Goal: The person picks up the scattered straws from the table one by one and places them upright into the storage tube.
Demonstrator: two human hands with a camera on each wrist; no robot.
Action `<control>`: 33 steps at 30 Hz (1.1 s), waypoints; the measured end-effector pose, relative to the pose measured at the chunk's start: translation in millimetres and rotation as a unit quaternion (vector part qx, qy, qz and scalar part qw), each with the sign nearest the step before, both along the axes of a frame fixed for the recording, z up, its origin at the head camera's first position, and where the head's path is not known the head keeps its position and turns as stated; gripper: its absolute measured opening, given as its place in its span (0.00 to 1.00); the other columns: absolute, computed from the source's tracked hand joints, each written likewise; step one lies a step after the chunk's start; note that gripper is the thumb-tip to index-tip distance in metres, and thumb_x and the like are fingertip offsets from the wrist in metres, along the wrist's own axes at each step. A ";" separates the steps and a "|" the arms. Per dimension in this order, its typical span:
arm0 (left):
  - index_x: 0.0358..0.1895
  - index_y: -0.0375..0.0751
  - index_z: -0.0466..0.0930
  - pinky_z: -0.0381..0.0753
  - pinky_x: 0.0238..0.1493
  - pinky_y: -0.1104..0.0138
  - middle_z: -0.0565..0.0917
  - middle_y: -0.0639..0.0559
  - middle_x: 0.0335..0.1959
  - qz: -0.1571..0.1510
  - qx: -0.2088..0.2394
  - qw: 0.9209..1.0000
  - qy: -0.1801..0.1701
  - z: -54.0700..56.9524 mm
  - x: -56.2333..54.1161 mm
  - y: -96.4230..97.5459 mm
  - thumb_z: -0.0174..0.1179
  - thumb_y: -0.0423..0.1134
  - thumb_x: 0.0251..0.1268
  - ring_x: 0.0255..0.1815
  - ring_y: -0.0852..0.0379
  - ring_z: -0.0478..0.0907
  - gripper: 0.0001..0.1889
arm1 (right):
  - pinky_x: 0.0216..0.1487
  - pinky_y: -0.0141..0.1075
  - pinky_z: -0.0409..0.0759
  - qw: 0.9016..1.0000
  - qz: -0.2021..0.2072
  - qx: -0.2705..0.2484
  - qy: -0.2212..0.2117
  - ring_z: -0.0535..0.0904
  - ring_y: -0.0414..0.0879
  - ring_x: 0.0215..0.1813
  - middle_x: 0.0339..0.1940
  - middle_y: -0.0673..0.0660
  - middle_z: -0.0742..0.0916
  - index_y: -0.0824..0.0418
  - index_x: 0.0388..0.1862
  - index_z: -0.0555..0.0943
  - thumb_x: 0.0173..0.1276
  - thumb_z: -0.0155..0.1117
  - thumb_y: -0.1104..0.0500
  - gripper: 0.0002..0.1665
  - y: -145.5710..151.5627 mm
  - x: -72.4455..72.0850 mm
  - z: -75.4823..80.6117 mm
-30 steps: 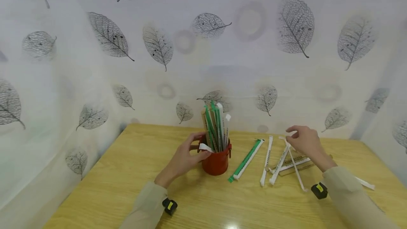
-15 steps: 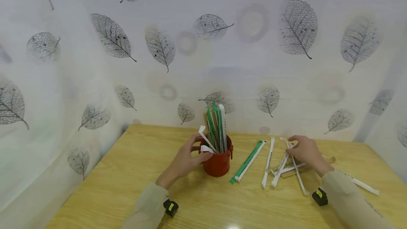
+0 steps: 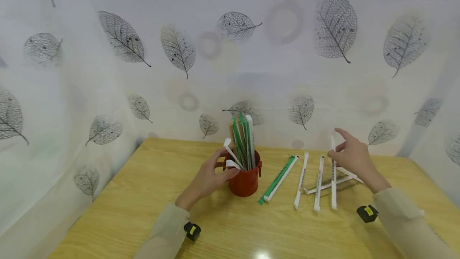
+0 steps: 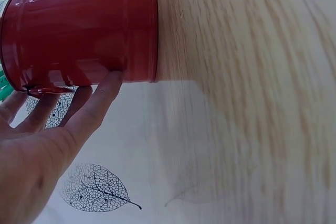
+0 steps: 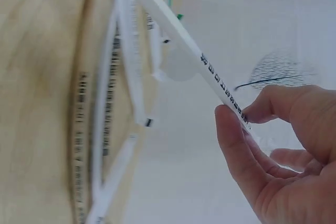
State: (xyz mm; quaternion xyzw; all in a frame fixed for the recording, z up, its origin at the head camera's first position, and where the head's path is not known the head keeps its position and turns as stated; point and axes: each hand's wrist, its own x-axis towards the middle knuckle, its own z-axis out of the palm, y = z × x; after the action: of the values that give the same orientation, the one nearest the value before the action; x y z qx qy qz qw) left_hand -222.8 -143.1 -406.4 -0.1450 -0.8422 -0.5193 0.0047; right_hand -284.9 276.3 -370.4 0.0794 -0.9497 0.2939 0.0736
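Note:
A red bucket stands on the table, filled with wrapped straws in green, white and brown. My left hand holds its left side, thumb by the front rim; in the left wrist view, the fingertips touch the wall of the bucket. One thin white straw leans out over the rim toward that hand. To the right, my right hand pinches the upper end of a white paper-wrapped straw between thumb and finger. Printed letters run along this straw in the right wrist view.
Between the hands lie a green-and-white pair of straws and two separate white straws, one of them a white straw. Several brown and white straws cross each other under the right hand. A leaf-patterned curtain hangs behind the table.
My right hand has risen slightly, lifting a white straw out of the crossed pile. A neighbouring white straw lies straighter. Earlier, the thin straw in the bucket swung from right to left.

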 end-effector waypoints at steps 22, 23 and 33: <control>0.73 0.67 0.67 0.85 0.58 0.48 0.73 0.52 0.71 -0.004 0.006 1.000 0.004 -0.4 -2.7 1.8 0.68 0.51 0.67 0.65 0.40 0.78 0.33 | 0.37 0.14 0.77 0.931 0.041 -0.181 0.314 0.79 0.18 0.36 0.38 0.64 0.90 0.56 0.64 0.82 0.66 0.68 0.68 0.27 -77.6 27.8 67.4; 0.73 0.67 0.67 0.85 0.58 0.48 0.73 0.52 0.71 -0.004 0.008 1.000 0.003 -0.5 -2.8 1.8 0.68 0.51 0.67 0.65 0.40 0.78 0.33 | 0.38 0.14 0.78 0.925 0.050 -0.192 0.324 0.80 0.19 0.36 0.37 0.64 0.90 0.56 0.63 0.83 0.65 0.68 0.69 0.27 -82.4 27.7 69.0; 0.73 0.67 0.67 0.85 0.58 0.50 0.73 0.51 0.71 -0.007 0.013 1.000 0.001 -1.2 -3.6 1.9 0.68 0.50 0.67 0.65 0.40 0.78 0.32 | 0.41 0.18 0.83 0.871 0.125 -0.273 0.390 0.84 0.25 0.39 0.37 0.67 0.89 0.65 0.61 0.82 0.60 0.71 0.75 0.28 -129.3 29.3 84.2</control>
State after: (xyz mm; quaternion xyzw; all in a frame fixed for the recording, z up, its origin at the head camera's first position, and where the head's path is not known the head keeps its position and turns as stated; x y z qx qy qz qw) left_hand -226.4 -141.2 -407.6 -0.1509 -0.8343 -0.5302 0.0041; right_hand -255.6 147.0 -286.2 0.2822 -0.7079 0.4936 0.4191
